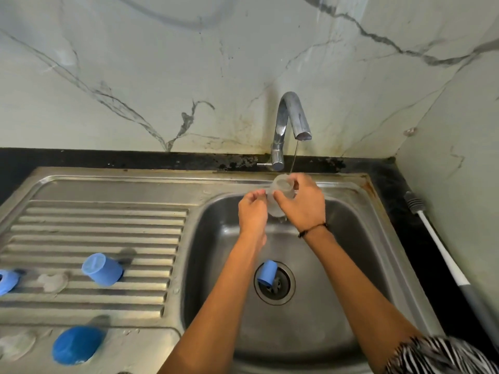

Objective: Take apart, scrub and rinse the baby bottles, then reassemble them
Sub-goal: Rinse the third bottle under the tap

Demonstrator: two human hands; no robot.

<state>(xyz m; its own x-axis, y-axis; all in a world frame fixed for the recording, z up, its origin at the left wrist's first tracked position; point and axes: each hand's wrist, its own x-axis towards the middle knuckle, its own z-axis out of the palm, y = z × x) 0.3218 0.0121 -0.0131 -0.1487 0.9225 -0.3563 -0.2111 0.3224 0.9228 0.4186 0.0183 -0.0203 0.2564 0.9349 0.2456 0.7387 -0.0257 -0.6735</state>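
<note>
Over the back of the stainless steel sink basin, a clear plastic baby bottle body is held tilted, mouth toward the wall, just beneath a thin stream of water falling from the curved chrome tap. The right hand grips the bottle, fingers curled over its upper part and thumb across the near side; a dark thread bracelet circles that wrist. The left hand meets the bottle's lower left side with bent fingertips, fingers narrowly curled against the plastic; how firmly it holds cannot be told. Down in the basin, a small blue plastic cap lies tilted on the round metal drain strainer. On the ribbed steel draining board to the left stands a blue cylindrical bottle cap, with a blue ring-shaped collar at the frame's left edge and a clear silicone teat between them. Nearer, a blue domed cap and another pale translucent piece rest on the flat steel. On the dark table at right lies a white-handled bottle brush.
</note>
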